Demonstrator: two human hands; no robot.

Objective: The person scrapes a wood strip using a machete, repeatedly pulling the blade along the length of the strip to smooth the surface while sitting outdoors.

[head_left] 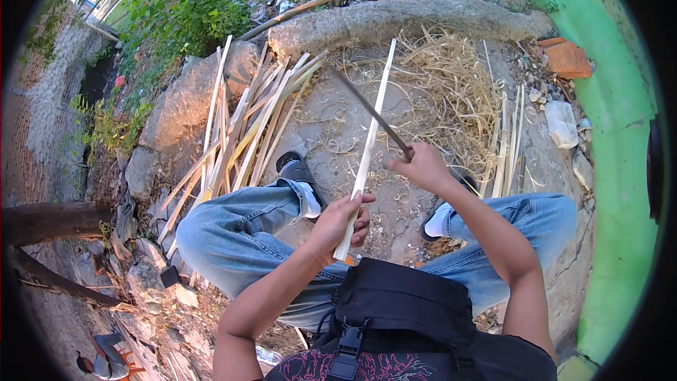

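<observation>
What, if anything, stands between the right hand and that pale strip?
Nothing visible blocks the right hand from the pale strip, which the left hand grips near its lower end. Only the long dark tool in the right hand crosses it in this view; whether they touch is unclear.

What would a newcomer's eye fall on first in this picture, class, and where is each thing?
Probably the middle: the left hand grips a long pale strip, while the right hand holds a long dark blade that crosses it in the picture. Beyond the right hand lies a tangle of curled shavings, with a pile of strips off to the left. The bright green wall along the right side also stands out.
</observation>
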